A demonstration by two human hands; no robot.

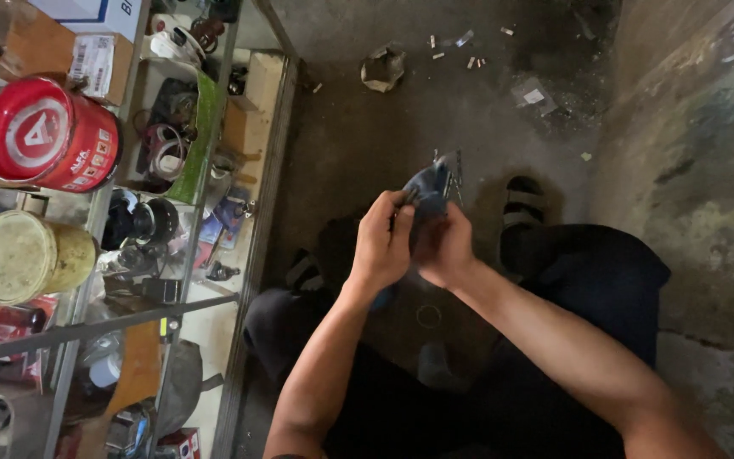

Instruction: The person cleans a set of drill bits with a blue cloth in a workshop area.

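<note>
My left hand and my right hand are held together above my lap, both closed around a blue-grey cloth. A small metal part sticks up out of the cloth at its top right edge; its shape is too small to tell. The cloth bunches between my thumbs and fingers. My legs in dark trousers and my sandalled foot show below the hands.
A glass display cabinet stands at the left, with a red tin, a yellowish tin and several small parts on its shelves. Scraps of litter lie on the dark concrete floor. A stained wall runs along the right.
</note>
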